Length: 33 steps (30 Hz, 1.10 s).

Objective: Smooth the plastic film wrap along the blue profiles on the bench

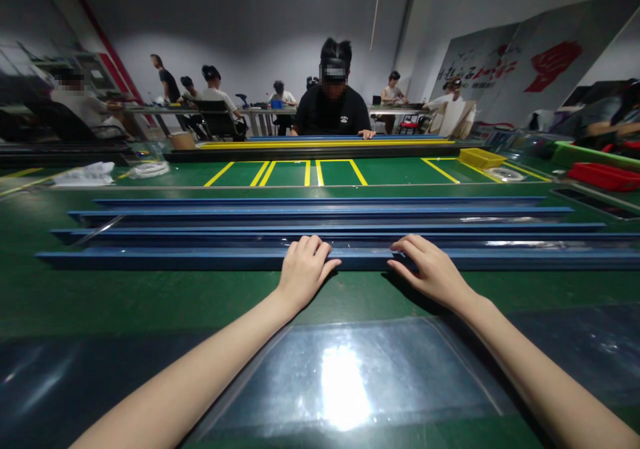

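Observation:
Several long blue channel strips lie side by side across the green table, and the nearest blue channel (165, 261) is under both hands. My left hand (304, 272) has its fingers hooked over that channel's near wall, with the thumb along the front face. A short way to the right, my right hand (433, 269) pinches the same wall, fingertips over the top edge and thumb in front. Parts of the fingertips are hidden inside the channel. Closer to me, a clear plastic sheet (400, 362) lies flat beneath my forearms, reflecting a bright light.
Across the table, a co-worker in a black shirt (333, 112) stands behind yellow and black strips (320, 145). Yellow tape lines mark the green tabletop (150, 302). A yellow tray (481, 158) and a red tray (603, 177) sit at the right. White plastic (85, 174) lies left.

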Each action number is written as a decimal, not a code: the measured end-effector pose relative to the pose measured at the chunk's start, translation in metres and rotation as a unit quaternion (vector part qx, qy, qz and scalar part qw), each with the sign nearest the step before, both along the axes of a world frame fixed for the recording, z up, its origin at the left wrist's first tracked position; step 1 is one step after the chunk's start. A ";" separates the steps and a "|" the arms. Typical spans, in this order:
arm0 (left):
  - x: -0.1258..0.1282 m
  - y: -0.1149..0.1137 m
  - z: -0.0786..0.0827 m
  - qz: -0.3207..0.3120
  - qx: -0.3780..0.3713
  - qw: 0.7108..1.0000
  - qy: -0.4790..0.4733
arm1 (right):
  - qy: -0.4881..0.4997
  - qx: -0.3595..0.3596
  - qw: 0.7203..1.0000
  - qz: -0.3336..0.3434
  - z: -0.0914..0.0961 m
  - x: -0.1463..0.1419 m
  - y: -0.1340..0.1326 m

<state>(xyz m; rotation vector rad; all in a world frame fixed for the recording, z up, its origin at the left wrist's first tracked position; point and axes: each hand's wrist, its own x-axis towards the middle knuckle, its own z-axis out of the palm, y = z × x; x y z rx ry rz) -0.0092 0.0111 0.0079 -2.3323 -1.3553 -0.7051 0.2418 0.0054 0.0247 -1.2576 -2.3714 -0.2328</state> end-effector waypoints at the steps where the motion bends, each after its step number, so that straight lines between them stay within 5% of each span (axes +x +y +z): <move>1: 0.000 0.000 0.000 0.000 0.000 1.000 -0.005 | 0.006 -0.001 1.000 0.004 0.000 0.000 0.000; 33: 0.001 0.002 -0.001 0.020 0.015 0.998 0.058 | 0.025 -0.029 0.999 -0.013 -0.005 -0.004 0.003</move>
